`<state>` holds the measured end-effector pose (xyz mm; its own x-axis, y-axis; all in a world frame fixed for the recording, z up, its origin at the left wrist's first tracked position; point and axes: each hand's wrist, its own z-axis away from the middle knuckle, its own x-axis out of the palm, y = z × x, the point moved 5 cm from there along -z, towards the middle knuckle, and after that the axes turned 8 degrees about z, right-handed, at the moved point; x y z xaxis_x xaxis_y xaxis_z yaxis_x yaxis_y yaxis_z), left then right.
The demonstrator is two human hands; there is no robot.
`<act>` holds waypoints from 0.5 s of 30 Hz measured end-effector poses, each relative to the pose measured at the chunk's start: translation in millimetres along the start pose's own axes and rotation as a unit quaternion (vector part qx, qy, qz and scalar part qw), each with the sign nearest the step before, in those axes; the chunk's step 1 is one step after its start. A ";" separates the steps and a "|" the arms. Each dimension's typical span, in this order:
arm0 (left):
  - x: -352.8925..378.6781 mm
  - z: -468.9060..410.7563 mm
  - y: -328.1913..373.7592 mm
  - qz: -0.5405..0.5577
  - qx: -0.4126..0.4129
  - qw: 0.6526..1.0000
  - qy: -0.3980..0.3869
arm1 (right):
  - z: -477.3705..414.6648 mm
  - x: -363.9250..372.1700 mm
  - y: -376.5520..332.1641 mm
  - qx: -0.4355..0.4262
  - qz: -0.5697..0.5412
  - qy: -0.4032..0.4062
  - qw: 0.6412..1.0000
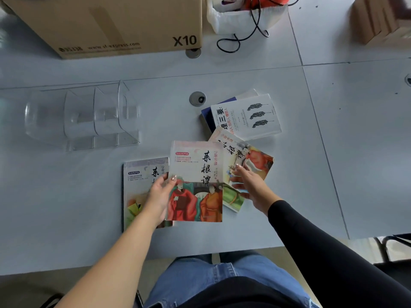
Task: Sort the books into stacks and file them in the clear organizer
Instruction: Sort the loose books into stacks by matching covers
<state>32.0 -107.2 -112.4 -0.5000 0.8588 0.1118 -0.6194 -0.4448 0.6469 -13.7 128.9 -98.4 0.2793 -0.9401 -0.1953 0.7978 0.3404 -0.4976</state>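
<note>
Three matching illustrated paperback books (196,181) sit near two others on the grey counter (89,196); left hand (159,196) pinches the middle one, right hand (250,185) fingers spread.

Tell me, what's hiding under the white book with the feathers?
A dark blue book peeks out from under the white book at its left edge, and a pale corner shows above it. Their covers are hidden, so I can't tell what they are.
</note>
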 end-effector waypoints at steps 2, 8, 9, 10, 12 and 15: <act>-32.1 -2.0 6.4 0.025 0.009 0.999 0.026 | 0.9 8.2 -2.3 0.000 -0.003 0.003 1.000; -104.2 -2.2 18.1 0.080 0.018 0.994 0.066 | 6.5 20.4 -4.0 0.006 -0.006 0.021 1.000; -112.2 -3.2 17.5 0.082 0.017 0.994 0.067 | 7.1 21.7 -2.9 0.008 -0.006 0.026 1.000; -118.5 -3.9 17.1 0.083 0.017 0.994 0.068 | 7.2 22.1 -1.4 0.008 -0.006 0.030 1.000; -128.5 -5.2 16.2 0.085 0.017 0.994 0.067 | 7.3 23.4 1.1 0.009 -0.010 0.036 0.999; -135.2 -8.3 14.2 0.082 0.016 0.994 0.069 | 8.7 23.9 5.2 0.010 -0.018 0.038 0.999</act>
<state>85.8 -231.7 -124.6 -0.6723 0.7315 0.1135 -0.5045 -0.5649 0.6530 1.8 108.0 -98.3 0.2094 -0.9477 -0.2409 0.8173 0.3049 -0.4889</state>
